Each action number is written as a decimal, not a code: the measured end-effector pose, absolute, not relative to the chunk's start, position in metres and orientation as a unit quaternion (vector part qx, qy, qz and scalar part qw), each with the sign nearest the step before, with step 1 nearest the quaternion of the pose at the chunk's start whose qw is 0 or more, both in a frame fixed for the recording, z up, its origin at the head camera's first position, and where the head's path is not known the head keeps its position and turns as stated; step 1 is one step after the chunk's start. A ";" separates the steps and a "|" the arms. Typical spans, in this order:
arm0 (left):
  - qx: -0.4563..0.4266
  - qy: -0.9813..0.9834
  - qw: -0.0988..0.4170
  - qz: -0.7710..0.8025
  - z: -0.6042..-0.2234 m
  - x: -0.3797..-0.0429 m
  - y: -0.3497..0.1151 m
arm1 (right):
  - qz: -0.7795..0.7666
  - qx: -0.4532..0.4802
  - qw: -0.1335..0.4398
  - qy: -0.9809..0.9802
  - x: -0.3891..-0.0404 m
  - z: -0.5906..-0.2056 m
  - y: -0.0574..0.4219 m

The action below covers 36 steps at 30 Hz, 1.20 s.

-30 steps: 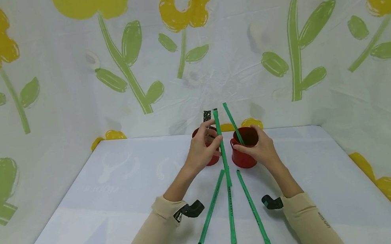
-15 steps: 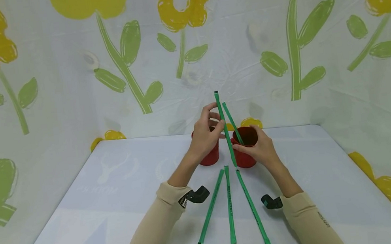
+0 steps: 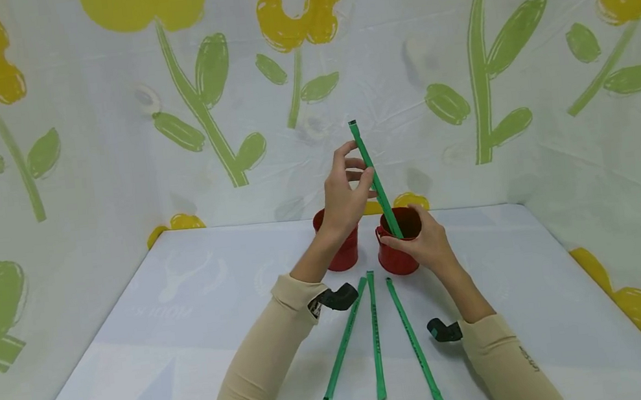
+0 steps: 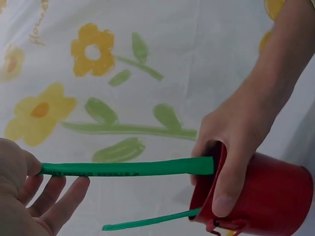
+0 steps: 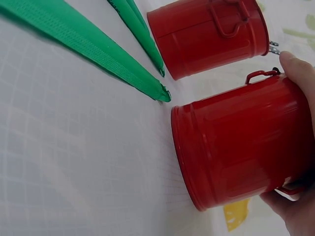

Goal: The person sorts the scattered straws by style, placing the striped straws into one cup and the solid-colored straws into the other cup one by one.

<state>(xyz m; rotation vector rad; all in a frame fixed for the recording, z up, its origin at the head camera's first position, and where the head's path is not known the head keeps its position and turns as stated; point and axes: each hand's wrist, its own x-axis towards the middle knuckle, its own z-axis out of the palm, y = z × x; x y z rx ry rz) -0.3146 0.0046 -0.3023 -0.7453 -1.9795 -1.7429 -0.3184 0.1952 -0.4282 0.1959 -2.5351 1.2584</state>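
White cloth covers the table, and the largest things on it are two red buckets, the one at the person's right, the loading bucket, and its twin near it. The right hand grips the loading bucket at the rim, which looks to me like the steadying job. The left hand pinches a green stick between thumb and fingers, tilted, its lower end at the bucket's mouth; how deep, I cannot tell. Done well, I'd say, the stick goes down along its own slant, clear of the rim, the pinch loosening only once it finds the bottom; forced against metal, it might bend. Three loose sticks lie fanned in front. Slimmest to my eye is the leaning stick inside the bucket, worth not snagging.
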 end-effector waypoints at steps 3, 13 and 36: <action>-0.266 -0.707 0.207 -0.622 -0.304 -0.318 0.010 | 0.442 0.071 0.153 -0.881 -0.318 -0.427 0.195; -0.264 -0.740 0.193 -0.587 -0.327 -0.329 0.023 | 0.437 0.076 0.164 -0.881 -0.319 -0.427 0.195; -0.257 -0.762 0.157 -0.573 -0.358 -0.337 0.041 | 0.429 0.084 0.163 -0.884 -0.317 -0.427 0.196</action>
